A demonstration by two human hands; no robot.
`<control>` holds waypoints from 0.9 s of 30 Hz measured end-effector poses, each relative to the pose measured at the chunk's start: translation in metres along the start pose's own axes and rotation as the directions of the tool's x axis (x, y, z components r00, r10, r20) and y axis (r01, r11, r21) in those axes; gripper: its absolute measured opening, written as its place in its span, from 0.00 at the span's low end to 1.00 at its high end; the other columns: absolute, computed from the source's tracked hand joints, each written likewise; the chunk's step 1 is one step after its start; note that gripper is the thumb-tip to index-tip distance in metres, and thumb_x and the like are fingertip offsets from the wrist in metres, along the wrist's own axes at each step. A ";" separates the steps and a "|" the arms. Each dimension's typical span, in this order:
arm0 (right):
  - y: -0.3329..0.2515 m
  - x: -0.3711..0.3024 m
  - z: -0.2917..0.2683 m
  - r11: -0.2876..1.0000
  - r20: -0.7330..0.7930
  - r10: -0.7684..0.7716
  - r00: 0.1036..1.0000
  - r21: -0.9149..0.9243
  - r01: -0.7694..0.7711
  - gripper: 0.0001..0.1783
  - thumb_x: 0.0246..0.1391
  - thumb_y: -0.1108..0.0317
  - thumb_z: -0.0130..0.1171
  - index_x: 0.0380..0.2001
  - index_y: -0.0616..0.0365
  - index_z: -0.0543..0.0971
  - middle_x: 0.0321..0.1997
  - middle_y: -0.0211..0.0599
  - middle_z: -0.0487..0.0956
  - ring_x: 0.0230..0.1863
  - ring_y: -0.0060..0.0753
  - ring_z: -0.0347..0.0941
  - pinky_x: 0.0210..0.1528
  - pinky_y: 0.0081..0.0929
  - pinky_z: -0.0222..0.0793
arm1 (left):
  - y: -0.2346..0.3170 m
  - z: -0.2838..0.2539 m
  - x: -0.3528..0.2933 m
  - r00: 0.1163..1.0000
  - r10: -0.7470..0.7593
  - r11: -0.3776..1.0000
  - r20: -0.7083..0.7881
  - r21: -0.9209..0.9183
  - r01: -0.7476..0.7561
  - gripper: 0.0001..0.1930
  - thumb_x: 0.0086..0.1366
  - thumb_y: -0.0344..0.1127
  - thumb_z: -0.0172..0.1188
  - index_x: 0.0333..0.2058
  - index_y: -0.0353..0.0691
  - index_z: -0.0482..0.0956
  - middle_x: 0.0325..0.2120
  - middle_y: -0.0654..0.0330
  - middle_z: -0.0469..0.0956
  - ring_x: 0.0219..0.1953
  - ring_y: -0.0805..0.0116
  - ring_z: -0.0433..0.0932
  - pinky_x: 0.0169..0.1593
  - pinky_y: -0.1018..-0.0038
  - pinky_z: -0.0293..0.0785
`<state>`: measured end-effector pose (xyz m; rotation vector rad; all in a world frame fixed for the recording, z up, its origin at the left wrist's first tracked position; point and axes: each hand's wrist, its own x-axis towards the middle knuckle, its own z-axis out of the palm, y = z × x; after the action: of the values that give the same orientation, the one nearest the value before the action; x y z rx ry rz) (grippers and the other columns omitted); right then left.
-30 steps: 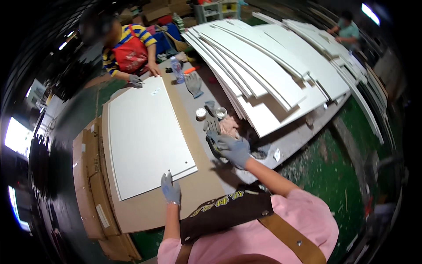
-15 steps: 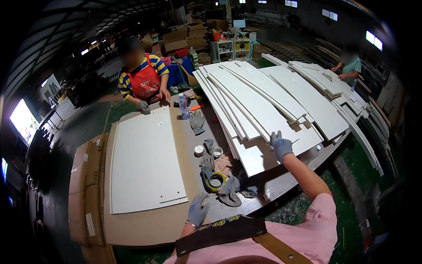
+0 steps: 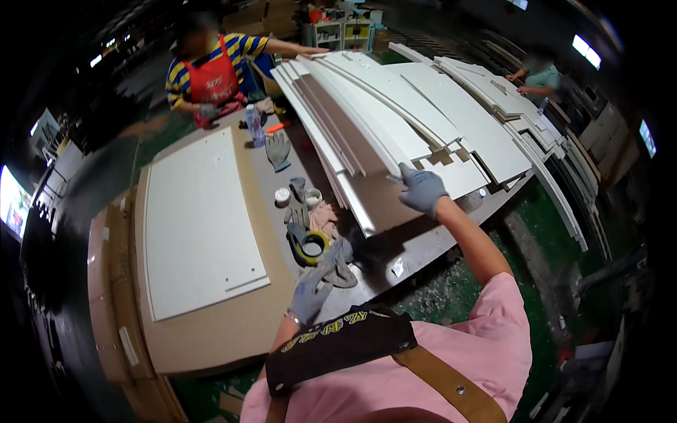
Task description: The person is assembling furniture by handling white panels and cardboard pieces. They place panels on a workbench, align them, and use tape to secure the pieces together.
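My right hand (image 3: 425, 189), in a grey work glove, grips the near end of a long narrow white board (image 3: 363, 127). This board lies tilted on the stack, and a dark shadow spreads over the white panels under it. Across the table, a co-worker's arm (image 3: 289, 48) reaches to the far end of the same stack. My left hand (image 3: 308, 295), gloved too, hovers over the table's near edge with its fingers apart and nothing in them. Close to it lie a crumpled grey glove (image 3: 342, 271) and a yellow-and-black tape roll (image 3: 310, 247).
At the left, a large white panel (image 3: 201, 225) rests on brown cardboard (image 3: 173, 345). Mid-table are a plastic bottle (image 3: 254, 125), a grey glove (image 3: 278, 151), a small white tub (image 3: 282, 197) and a pink cloth (image 3: 324, 220). Another person (image 3: 541, 76) stands by more boards at far right.
My right hand has closed on the narrow board and tilted it up. The co-worker's arm has stretched out to the stack's far end. The view has shifted; my left hand stays low, empty.
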<state>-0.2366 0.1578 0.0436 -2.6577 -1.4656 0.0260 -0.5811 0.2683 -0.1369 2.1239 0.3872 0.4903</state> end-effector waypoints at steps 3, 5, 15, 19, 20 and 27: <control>0.002 -0.022 -0.024 0.943 -0.040 0.013 0.999 0.332 0.001 0.20 0.43 0.61 0.55 0.42 0.56 0.75 0.31 0.47 0.81 0.35 0.49 0.79 0.38 0.43 0.72 | 0.007 0.010 0.021 0.999 -0.044 0.987 0.006 -0.157 0.044 0.25 0.63 0.38 0.59 0.59 0.39 0.72 0.58 0.47 0.71 0.62 0.53 0.69 0.64 0.65 0.64; 0.002 -0.040 -0.027 0.721 -0.132 0.003 0.991 0.687 0.089 0.20 0.44 0.62 0.58 0.42 0.59 0.78 0.30 0.42 0.81 0.32 0.35 0.78 0.36 0.34 0.72 | 0.017 0.020 0.039 1.000 -0.001 0.925 -0.003 -0.380 -0.001 0.25 0.68 0.36 0.56 0.61 0.34 0.68 0.59 0.50 0.70 0.61 0.60 0.70 0.63 0.65 0.65; -0.043 -0.162 0.077 0.481 -0.260 0.028 0.965 0.850 0.215 0.08 0.53 0.81 0.57 0.38 0.68 0.77 0.40 0.42 0.78 0.42 0.38 0.76 0.49 0.33 0.73 | 0.062 0.032 0.073 0.937 -0.180 -0.039 0.299 -0.954 0.297 0.22 0.72 0.42 0.55 0.59 0.35 0.70 0.46 0.63 0.78 0.46 0.75 0.77 0.49 0.76 0.74; -0.059 -0.175 0.092 0.671 -0.322 -0.139 0.937 0.665 0.328 0.12 0.56 0.76 0.57 0.43 0.68 0.76 0.40 0.38 0.78 0.41 0.28 0.75 0.46 0.25 0.72 | 0.054 0.014 0.058 0.934 -0.352 0.461 0.065 -0.856 0.234 0.22 0.67 0.48 0.61 0.48 0.34 0.78 0.36 0.63 0.80 0.34 0.76 0.78 0.37 0.78 0.76; -0.065 -0.179 0.092 0.688 -0.350 -0.161 0.923 0.631 0.359 0.14 0.56 0.75 0.58 0.45 0.68 0.75 0.40 0.36 0.78 0.40 0.27 0.75 0.46 0.24 0.71 | 0.052 0.008 0.049 0.951 -0.308 0.571 -0.011 -0.802 0.176 0.24 0.65 0.50 0.62 0.48 0.33 0.78 0.36 0.62 0.80 0.35 0.77 0.77 0.36 0.78 0.75; -0.137 -0.194 0.091 -0.073 0.274 -0.024 0.962 0.959 -0.275 0.24 0.53 0.74 0.57 0.54 0.67 0.71 0.42 0.34 0.78 0.39 0.20 0.74 0.44 0.20 0.73 | 0.060 -0.049 -0.026 0.894 -0.431 0.613 -0.120 -0.766 0.193 0.27 0.67 0.48 0.60 0.56 0.32 0.72 0.45 0.60 0.79 0.46 0.73 0.75 0.51 0.73 0.72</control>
<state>-0.4619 0.0749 -0.0404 -1.3649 -0.5565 1.0362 -0.6219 0.2579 -0.0666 1.1413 0.6026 0.6249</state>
